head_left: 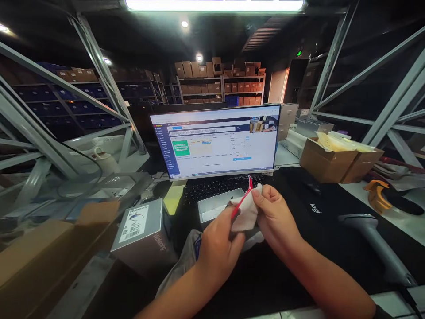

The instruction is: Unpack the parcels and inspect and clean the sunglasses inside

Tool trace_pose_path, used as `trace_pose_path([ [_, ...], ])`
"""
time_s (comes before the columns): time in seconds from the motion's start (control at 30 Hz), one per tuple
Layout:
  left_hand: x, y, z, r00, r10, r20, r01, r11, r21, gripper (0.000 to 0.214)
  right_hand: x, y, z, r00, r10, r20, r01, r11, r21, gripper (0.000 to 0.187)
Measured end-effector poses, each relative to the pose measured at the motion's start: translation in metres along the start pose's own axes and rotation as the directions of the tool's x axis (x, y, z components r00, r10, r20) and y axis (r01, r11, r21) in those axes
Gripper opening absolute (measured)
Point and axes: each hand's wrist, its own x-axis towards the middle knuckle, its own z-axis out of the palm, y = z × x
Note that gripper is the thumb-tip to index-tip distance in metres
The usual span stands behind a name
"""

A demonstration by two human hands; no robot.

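My left hand (217, 241) is closed around what looks like a pair of glasses (246, 194) with a slim red frame. One red arm of it points up and away from me, and my fingers hide much of the rest. A white cloth (246, 216) lies against the glasses, pinched between the thumb and fingers of my right hand (274, 210). Just beyond my left hand sits an open white box (207, 215). To its left stands a grey box (142, 239) with a printed label and "Wokening" on its side.
A lit monitor (215, 146) and black keyboard (206, 188) are ahead. On the right are a mouse (311, 187), a barcode scanner (375, 243), a tape dispenser (380, 197) and a filled carton (327, 164). An open cardboard box (49, 248) is at left, near a grey cloth bag (181, 261).
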Motion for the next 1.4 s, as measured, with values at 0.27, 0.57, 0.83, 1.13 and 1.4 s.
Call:
trace_pose_path([
  [0.27,0.001,-0.004,-0.007,0.992,-0.126,0.028,0.128,0.984,-0.121,0.027,-0.021,0.021,0.003,0.957,-0.263,0.123,0.291,0.866,-0.408,0.050],
  [0.57,0.009,-0.003,-0.010,0.995,-0.070,0.069,0.076,0.992,-0.097,0.039,0.023,-0.003,-0.012,1.000,0.005,0.009,-0.004,0.996,-0.093,0.062],
  [0.83,0.027,-0.019,-0.058,0.958,-0.084,0.274,0.120,0.986,-0.115,0.055,0.038,-0.063,-0.082,0.851,-0.501,0.157,0.468,0.589,-0.659,0.048],
  [1.13,0.026,-0.015,-0.069,0.902,0.034,0.431,-0.035,0.999,-0.006,0.053,0.018,-0.077,-0.087,0.803,-0.295,0.517,0.595,0.367,-0.715,0.029],
  [1.4,0.027,-0.018,-0.070,0.870,0.029,0.492,-0.032,0.999,-0.002,0.054,0.009,-0.079,-0.084,0.771,-0.263,0.580,0.632,0.424,-0.649,0.039],
])
